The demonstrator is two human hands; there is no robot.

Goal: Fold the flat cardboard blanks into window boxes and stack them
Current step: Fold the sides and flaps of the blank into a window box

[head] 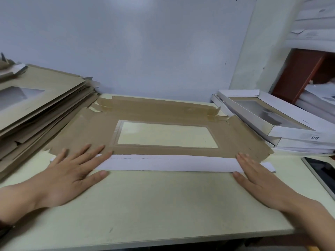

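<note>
The left hand (72, 171) and right hand (257, 176) are lying flat, fingers straight, pressing down the white flap (172, 163) of the blank (81, 131) lying on the table (163, 205); light, springy card, likely best pinched at flap edges.

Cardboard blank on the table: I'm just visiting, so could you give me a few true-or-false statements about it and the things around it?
1. The cardboard blank lies brown side up on the table. True.
2. The left hand and the right hand press flat on the ends of the folded white flap. True.
3. The blank's window is round. False: it is rectangular.
4. The stack of unfolded blanks sits to the person's right. False: it is on the left; the folded window boxes are on the right.
5. One hand holds the dark-screened device. False: it lies untouched at the table's right edge.
</note>
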